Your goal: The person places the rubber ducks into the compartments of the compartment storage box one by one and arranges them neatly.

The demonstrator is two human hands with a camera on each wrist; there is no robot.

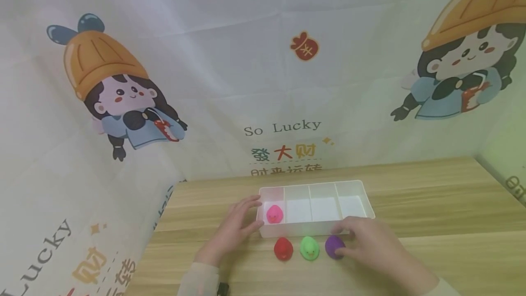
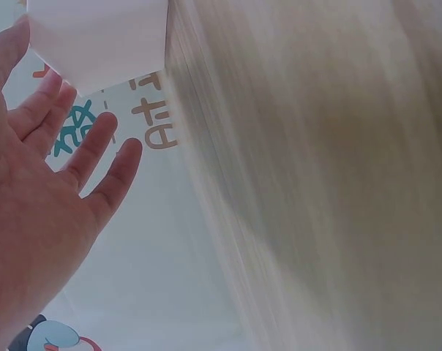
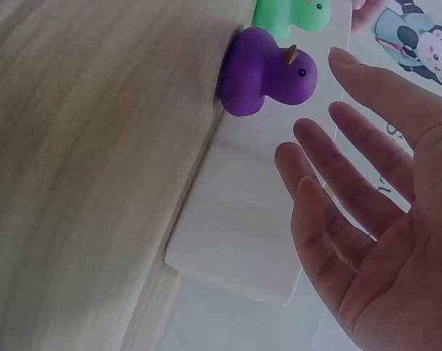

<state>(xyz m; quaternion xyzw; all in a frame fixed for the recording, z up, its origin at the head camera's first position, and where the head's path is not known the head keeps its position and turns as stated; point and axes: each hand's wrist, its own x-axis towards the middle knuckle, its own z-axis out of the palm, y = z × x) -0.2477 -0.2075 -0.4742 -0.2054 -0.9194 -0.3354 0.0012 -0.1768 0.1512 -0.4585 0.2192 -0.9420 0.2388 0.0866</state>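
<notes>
A white divided box (image 1: 302, 229) lies lengthwise on the table, with a pink rubber duck (image 1: 275, 214) in its leftmost compartment. In front of the box, a red duck (image 1: 283, 249), a green duck (image 1: 309, 247) and a purple duck (image 1: 334, 245) form a row from left to right. My left hand (image 1: 232, 229) is at the box's left end, its fingers spread along that end wall. Beside the purple duck is my right hand (image 1: 371, 243); in the right wrist view its fingers (image 3: 353, 175) are extended, with a gap between them and the purple duck (image 3: 268, 72).
The wooden table (image 1: 435, 204) extends to both sides of the box. A printed white cloth (image 1: 230, 72) hangs behind the table and along its left side. A small black object (image 1: 223, 288) shows by the left sleeve.
</notes>
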